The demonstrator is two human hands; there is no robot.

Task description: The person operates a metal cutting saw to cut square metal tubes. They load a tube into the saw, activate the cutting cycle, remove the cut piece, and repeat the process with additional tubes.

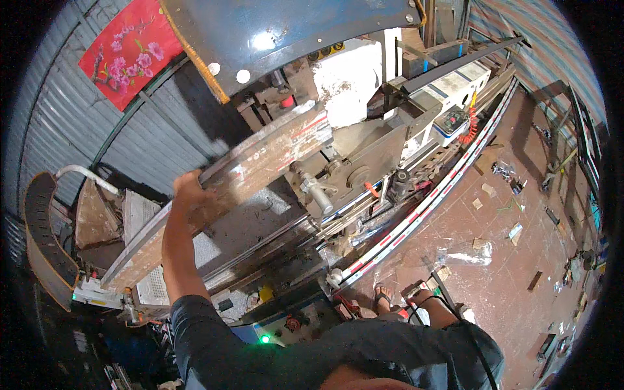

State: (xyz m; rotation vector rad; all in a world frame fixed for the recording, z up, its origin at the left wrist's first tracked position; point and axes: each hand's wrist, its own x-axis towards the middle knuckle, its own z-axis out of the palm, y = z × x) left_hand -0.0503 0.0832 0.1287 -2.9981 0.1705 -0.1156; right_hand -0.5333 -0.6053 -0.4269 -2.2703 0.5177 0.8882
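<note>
My left hand (188, 187) is closed over the upper edge of a long worn wooden plank (260, 159). The plank runs slantwise from the lower left to the upper middle, its broad face marked with pale and reddish patches. It stands on edge over the bed of a workshop machine. A grey metal cylinder with a handle (317, 192) sits just right of the plank, on the machine's metal plate (370, 166). My right hand (421, 300) is low, beside my body, near a thin dark bar and a black cable. Its fingers cannot be made out.
A blue-black panel with a yellow edge (292, 29) hangs above the machine. A red-and-white striped rail (416, 224) curves along the right. Scraps and clear plastic (465, 253) lie on the tiled floor (448, 234). A curved dark-topped piece (42, 234) stands at far left.
</note>
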